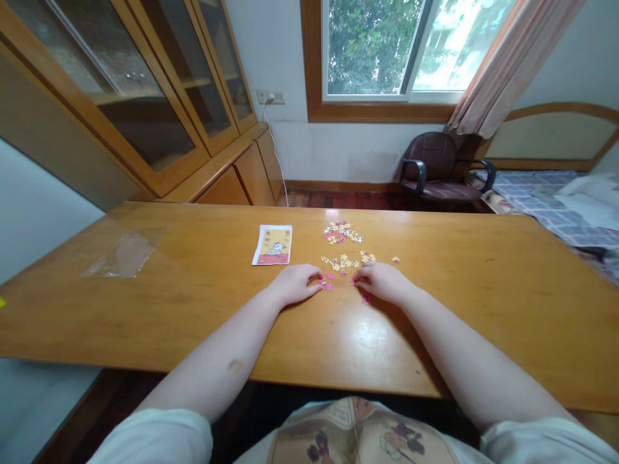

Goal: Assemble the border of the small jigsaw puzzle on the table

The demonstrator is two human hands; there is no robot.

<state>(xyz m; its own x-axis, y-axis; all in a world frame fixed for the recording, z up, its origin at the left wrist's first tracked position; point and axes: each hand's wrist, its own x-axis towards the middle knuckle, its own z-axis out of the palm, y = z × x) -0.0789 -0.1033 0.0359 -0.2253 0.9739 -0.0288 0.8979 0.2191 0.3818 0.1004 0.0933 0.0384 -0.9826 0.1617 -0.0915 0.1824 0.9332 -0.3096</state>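
Small jigsaw pieces lie on the wooden table in front of me. My left hand (pixel 298 283) rests on the table with its fingertips closed on a pink puzzle piece (pixel 327 285) at the left of the group. To the right, my right hand (pixel 380 281) has its fingers pinched on another pink piece (pixel 353 281). Between and just beyond the hands lie yellow pieces (pixel 343 261) and a few pink ones. One more pink piece (pixel 366 299) sits below my right fingers. Farther back is a mixed pile of pieces (pixel 340 232).
A picture card (pixel 273 245) with a white animal lies beyond my left hand. A clear plastic bag (pixel 126 254) is on the left of the table (pixel 203 322). Past the table stand a glass-door cabinet (pixel 193 148), a chair (pixel 435 169) and a bed (pixel 541 200).
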